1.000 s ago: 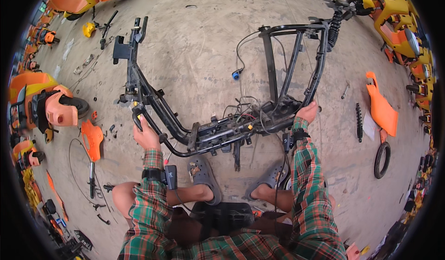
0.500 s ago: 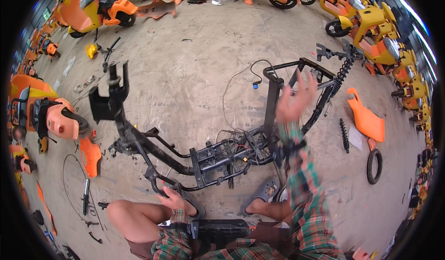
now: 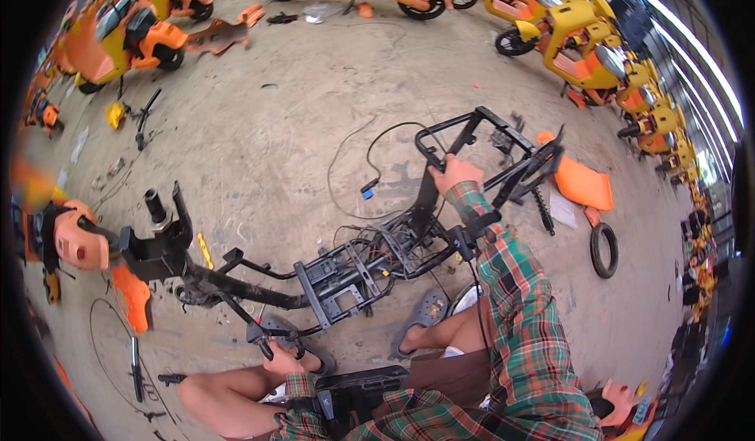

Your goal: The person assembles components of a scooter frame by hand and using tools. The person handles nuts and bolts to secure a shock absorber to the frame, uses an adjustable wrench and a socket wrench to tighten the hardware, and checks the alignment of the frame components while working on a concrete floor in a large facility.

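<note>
Together, the left hand (image 3: 281, 359) and right hand (image 3: 459, 173) grip a black frame (image 3: 312, 298) stretching between and beyond them, the left curled at a low front tube, the right around an upper rear bar. Right of the right hand, an orange panel (image 3: 583, 183) lies near a tyre (image 3: 594, 250).

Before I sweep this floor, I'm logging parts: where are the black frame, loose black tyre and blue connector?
Black frame (image 3: 312, 295), head view: crossbar.
Loose black tyre (image 3: 605, 273), head view: ring's lower part.
Blue connector (image 3: 367, 194), head view: blue end.
</note>
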`<state>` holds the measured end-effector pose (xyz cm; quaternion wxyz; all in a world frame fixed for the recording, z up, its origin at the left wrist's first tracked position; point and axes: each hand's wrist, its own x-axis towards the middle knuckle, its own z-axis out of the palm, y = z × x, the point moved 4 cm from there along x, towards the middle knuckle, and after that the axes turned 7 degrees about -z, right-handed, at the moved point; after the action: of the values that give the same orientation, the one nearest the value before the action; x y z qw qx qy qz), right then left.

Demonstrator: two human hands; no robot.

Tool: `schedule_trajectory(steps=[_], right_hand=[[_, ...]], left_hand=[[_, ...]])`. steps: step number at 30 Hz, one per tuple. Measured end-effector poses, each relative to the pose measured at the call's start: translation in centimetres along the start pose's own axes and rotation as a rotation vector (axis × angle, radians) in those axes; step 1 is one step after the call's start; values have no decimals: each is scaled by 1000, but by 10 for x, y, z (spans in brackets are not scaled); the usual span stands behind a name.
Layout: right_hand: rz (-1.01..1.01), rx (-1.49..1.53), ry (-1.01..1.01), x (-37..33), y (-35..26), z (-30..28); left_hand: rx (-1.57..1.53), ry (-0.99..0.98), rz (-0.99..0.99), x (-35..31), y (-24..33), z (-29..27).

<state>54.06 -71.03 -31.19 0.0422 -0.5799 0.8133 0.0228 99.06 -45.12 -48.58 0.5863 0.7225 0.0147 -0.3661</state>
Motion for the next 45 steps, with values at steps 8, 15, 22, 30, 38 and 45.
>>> schedule_trajectory(steps=[8, 15, 22, 30, 38, 45], right_hand=[[133, 204, 185, -43, 62, 25], [305, 394, 150, -60, 35, 38], [234, 408, 128, -55, 37, 44], [149, 562, -36, -51, -34, 35], [-86, 718, 104, -32, -124, 67], [-139, 692, -54, -45, -121, 58]], left_hand=[[160, -103, 227, 55, 0, 50], [308, -396, 296, 171, 70, 134], [313, -519, 238, 184, 48, 132], [471, -424, 45, 259, 58, 52], [823, -21, 218, 243, 123, 36], [794, -370, 422, 88, 120, 103]])
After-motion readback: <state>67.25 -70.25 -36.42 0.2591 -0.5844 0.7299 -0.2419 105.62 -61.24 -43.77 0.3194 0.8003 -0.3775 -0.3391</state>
